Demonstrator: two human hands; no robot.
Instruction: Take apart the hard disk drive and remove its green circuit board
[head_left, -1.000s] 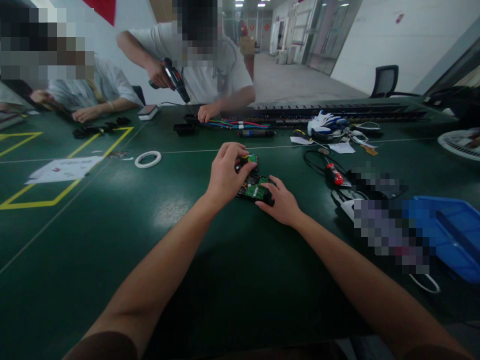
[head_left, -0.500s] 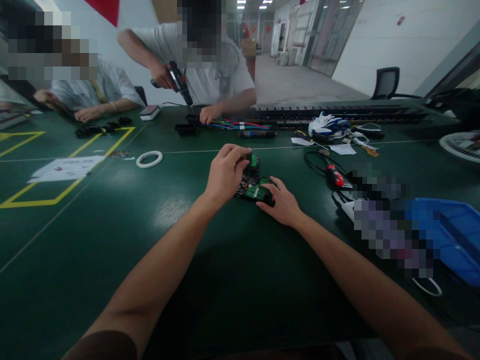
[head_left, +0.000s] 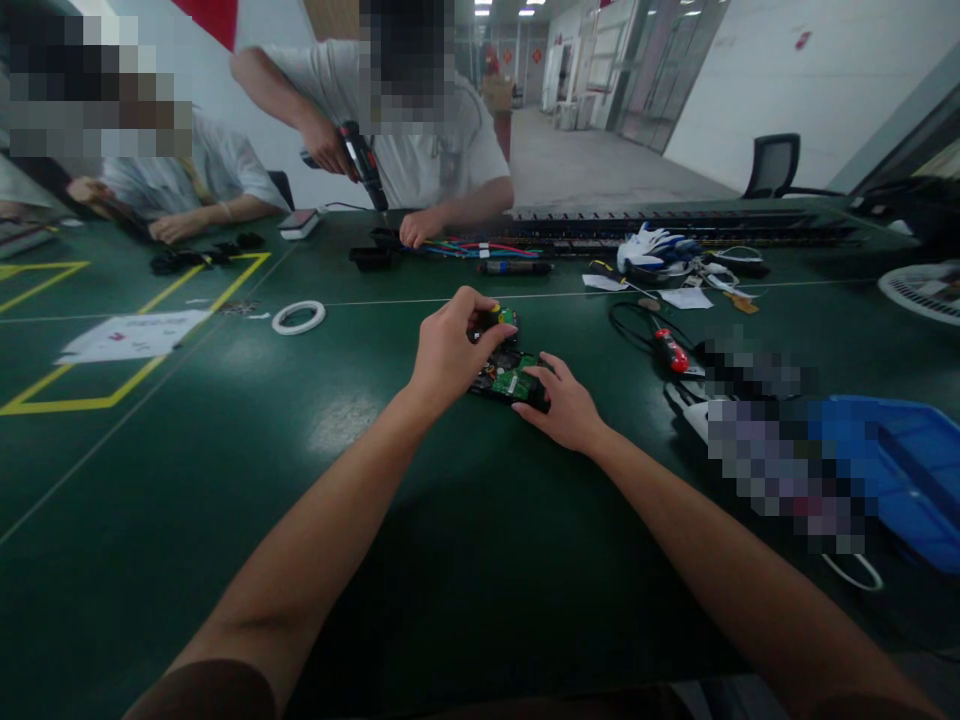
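Note:
A black housing with a green circuit board [head_left: 511, 382] inside lies on the green table in front of me. My right hand [head_left: 566, 407] grips its right end, thumb at the near edge and fingertips over the board. Just beyond it is a smaller black part with a green board [head_left: 511, 317], seemingly its other half; whether the two are joined cannot be told. My left hand [head_left: 452, 345] is bent over this smaller part, with thumb and forefinger on either side of it. A small yellow bit shows by the forefinger. The other left fingers are mostly hidden.
Across the table a co-worker holds a power drill [head_left: 364, 165] over coloured wires [head_left: 480, 250]. White tape roll [head_left: 298, 318] and paper [head_left: 135, 336] lie left. A red screwdriver [head_left: 670, 350], gloves [head_left: 652, 250] and a blue tray [head_left: 892, 470] lie right.
My left thumb has moved right, away from the forefinger, showing more of the smaller board and the yellow bit. My right hand and the larger housing have stayed in place.

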